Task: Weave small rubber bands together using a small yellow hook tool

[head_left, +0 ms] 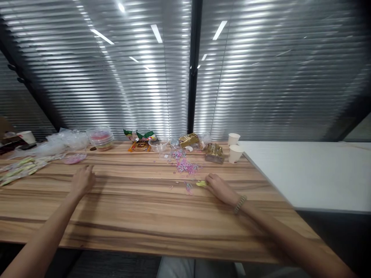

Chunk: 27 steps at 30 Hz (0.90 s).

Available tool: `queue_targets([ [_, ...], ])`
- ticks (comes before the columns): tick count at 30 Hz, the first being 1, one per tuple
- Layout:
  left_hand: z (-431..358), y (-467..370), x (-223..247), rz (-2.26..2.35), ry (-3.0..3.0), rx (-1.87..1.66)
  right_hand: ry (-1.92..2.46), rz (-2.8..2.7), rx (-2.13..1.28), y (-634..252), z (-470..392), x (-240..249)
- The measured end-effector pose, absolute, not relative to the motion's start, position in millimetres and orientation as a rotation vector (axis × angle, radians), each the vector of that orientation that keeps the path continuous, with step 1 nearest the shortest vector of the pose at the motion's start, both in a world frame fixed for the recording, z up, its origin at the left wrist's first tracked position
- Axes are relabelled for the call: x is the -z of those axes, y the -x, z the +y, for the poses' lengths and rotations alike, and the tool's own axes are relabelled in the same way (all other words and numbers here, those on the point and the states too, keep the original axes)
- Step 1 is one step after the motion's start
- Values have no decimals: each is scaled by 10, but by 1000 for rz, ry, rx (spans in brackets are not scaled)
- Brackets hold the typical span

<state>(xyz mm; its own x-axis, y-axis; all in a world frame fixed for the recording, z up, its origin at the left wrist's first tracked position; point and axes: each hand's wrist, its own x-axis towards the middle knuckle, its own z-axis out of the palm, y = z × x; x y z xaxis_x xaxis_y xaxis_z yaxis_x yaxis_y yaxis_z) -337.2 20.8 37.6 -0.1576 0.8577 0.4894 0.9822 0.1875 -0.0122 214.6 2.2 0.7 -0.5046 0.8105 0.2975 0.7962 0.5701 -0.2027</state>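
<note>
My right hand (218, 188), with a bracelet at the wrist, is low over the wooden table. Its fingertips close on a small flat yellow-green piece (201, 183) whose kind I cannot make out. Just left of that piece lie a few loose coloured bits (188, 187). Beyond them spreads a heap of tiny pink, purple and blue pieces (186, 166). My left hand (83, 180) hovers at the left, its fingers curled together and slightly blurred. Whether they hold anything is hidden. Closest to it is a shallow clear dish with pink contents (74, 158).
Stacked clear tubs (101, 138), plastic bags (68, 139) and yellow-green strips (24, 169) lie left. Along the back stand snack packets (140, 136), a clear bowl (158, 145), gold wrappers (214, 153) and paper cups (235, 153). A white table (313, 173) adjoins the right edge.
</note>
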Motion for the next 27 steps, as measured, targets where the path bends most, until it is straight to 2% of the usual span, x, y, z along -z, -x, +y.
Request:
queue_targets([
  [7,444,1973,71,-1780,2271,579,1321,-2362,-211,-2079,97,-25],
  [14,522,687,42,-1661,2678,843,1274,-2303,-228,-2186,15,9],
  [22,569,430,109,-1742,2602,1137,1175,-2381,10,-2124,-2,57],
  [27,444,346,73,-1939,2615,1653,1196,-2374,40,-2100,-4,72],
])
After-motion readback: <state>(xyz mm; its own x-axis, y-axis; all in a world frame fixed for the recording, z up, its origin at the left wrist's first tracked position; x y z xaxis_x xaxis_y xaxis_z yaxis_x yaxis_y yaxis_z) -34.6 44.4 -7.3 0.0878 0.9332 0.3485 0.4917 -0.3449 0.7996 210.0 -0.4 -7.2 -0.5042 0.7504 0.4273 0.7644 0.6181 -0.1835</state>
